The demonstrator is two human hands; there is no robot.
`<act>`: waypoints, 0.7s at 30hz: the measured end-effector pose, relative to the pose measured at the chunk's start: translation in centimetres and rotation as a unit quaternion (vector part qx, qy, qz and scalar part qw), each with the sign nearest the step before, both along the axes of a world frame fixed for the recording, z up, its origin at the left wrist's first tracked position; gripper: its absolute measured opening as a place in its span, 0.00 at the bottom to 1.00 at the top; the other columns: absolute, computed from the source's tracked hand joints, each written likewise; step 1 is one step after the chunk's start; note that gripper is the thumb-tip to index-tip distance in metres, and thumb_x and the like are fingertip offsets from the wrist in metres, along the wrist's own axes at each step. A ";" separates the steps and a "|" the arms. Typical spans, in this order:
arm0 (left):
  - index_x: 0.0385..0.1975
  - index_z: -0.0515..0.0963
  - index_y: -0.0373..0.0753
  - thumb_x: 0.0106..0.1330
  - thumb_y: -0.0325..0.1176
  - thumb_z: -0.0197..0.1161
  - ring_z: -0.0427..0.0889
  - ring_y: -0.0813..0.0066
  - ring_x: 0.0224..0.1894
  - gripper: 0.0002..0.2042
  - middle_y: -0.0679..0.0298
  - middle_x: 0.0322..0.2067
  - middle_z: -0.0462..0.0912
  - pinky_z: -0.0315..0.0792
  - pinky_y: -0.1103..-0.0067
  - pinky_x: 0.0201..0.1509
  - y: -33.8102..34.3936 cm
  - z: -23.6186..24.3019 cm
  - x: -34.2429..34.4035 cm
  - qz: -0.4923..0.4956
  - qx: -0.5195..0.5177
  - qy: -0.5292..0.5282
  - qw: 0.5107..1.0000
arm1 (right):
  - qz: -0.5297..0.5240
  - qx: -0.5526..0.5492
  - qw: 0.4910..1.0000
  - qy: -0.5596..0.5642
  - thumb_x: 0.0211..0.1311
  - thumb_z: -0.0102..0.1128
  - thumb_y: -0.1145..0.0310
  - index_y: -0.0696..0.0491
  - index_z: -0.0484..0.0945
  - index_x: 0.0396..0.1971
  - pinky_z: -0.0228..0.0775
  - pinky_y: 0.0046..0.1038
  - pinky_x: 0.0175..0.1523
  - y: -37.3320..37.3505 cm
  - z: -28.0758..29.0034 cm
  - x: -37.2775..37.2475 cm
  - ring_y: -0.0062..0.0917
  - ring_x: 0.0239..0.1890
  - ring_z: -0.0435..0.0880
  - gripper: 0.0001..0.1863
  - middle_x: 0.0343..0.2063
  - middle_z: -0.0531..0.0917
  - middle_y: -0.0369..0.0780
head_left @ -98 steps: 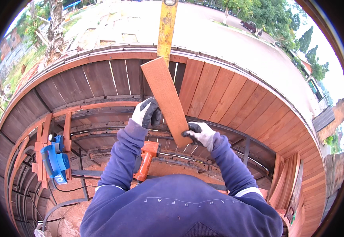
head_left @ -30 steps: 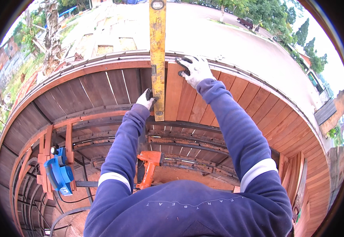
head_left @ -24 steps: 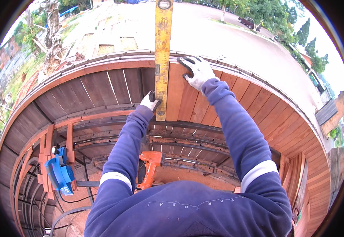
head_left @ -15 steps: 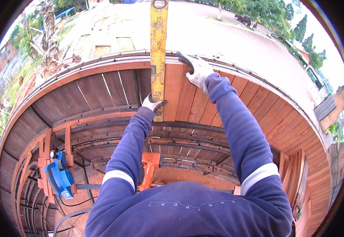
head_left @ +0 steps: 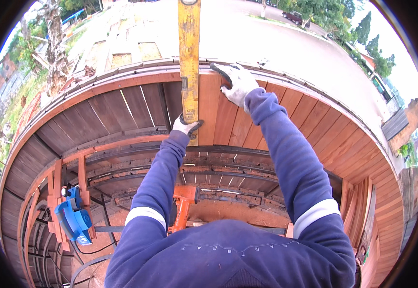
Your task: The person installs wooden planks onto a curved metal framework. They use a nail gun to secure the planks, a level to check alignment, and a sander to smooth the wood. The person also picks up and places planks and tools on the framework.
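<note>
A worn yellow spirit level [head_left: 189, 48] lies lengthwise away from me across the curved rim, with reddish planks on its right and dark slats on its left. My gloved left hand [head_left: 187, 125] is wrapped round its near part. My gloved right hand [head_left: 236, 84] grips the far edge of the plank [head_left: 209, 115] beside the level, fingers curled at the rim [head_left: 122, 74]; some fingertips are hard to make out. An orange nail gun [head_left: 184, 202] sits below, between my forearms.
A blue electric power tool [head_left: 74, 218] with a cable rests on wooden battens at the left, over curved black metal framing. Reddish planking [head_left: 319, 129] curves down the right, with stacked boards [head_left: 360, 206]. Dark slatted boards [head_left: 103, 115] fill the left. A pale paved yard lies beyond.
The plank held slanted in both hands earlier now lies alongside the level. My hands moved to level and plank edge; lately my left fingers have shifted across the level's near part.
</note>
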State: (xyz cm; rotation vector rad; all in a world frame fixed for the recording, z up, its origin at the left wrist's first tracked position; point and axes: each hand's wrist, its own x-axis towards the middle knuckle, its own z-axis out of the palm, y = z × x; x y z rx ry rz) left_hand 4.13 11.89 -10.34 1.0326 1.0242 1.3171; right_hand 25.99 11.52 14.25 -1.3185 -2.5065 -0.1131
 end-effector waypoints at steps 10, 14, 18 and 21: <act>0.49 0.75 0.37 0.54 0.24 0.73 0.81 0.80 0.39 0.22 0.67 0.40 0.84 0.77 0.81 0.44 0.7 -0.2 0.8 -0.027 0.034 -0.004 0.999 | 0.001 0.034 0.999 -0.009 0.61 0.56 0.62 0.41 0.61 0.68 0.43 0.37 0.76 1.2 -1.3 1.0 0.37 0.70 0.58 0.33 0.66 0.66 0.40; 0.49 0.75 0.38 0.54 0.26 0.74 0.81 0.80 0.38 0.22 0.67 0.40 0.84 0.76 0.81 0.43 0.8 -0.8 0.2 -0.027 0.016 0.005 0.999 | -0.008 0.023 1.000 -0.018 0.61 0.53 0.64 0.45 0.61 0.67 0.42 0.36 0.76 0.5 -0.9 0.4 0.37 0.70 0.58 0.32 0.67 0.65 0.40; 0.49 0.75 0.39 0.54 0.27 0.75 0.80 0.80 0.37 0.22 0.67 0.39 0.84 0.76 0.80 0.41 0.9 -0.8 0.3 -0.028 0.009 0.009 1.000 | -0.008 0.000 1.000 0.003 0.60 0.53 0.66 0.45 0.59 0.68 0.43 0.37 0.76 0.2 -0.5 0.5 0.38 0.70 0.59 0.34 0.66 0.65 0.42; 0.49 0.75 0.40 0.53 0.28 0.76 0.80 0.80 0.36 0.23 0.69 0.38 0.84 0.76 0.79 0.38 1.3 -1.9 -0.3 -0.025 0.030 -0.006 0.999 | 0.005 -0.007 1.000 0.012 0.60 0.54 0.65 0.41 0.57 0.69 0.44 0.38 0.76 0.3 -0.3 0.3 0.40 0.70 0.58 0.35 0.66 0.65 0.42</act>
